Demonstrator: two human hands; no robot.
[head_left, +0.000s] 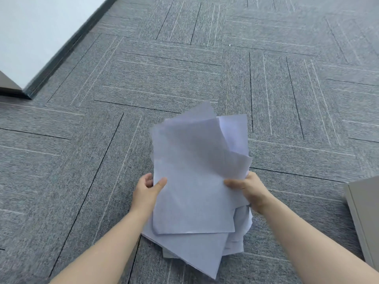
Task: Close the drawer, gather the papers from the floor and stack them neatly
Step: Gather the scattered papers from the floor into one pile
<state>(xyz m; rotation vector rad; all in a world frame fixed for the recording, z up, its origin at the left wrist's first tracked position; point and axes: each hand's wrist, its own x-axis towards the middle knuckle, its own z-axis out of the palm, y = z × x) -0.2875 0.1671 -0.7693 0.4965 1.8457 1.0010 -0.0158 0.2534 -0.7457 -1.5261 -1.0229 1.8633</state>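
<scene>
A loose, uneven bundle of white papers (194,181) hangs above the grey carpet in the middle of the view, sheets fanned at different angles with corners sticking out at top and bottom. My left hand (146,190) grips the bundle's left edge, thumb on top. On the right edge my right hand (249,190) holds it the same way. A grey cabinet or drawer front (363,218) shows at the right edge; whether it is closed cannot be told.
Grey patterned carpet tiles (164,68) cover the floor. A white wall with a dark baseboard (61,54) runs along the upper left, with a grey furniture corner (8,85) at the far left.
</scene>
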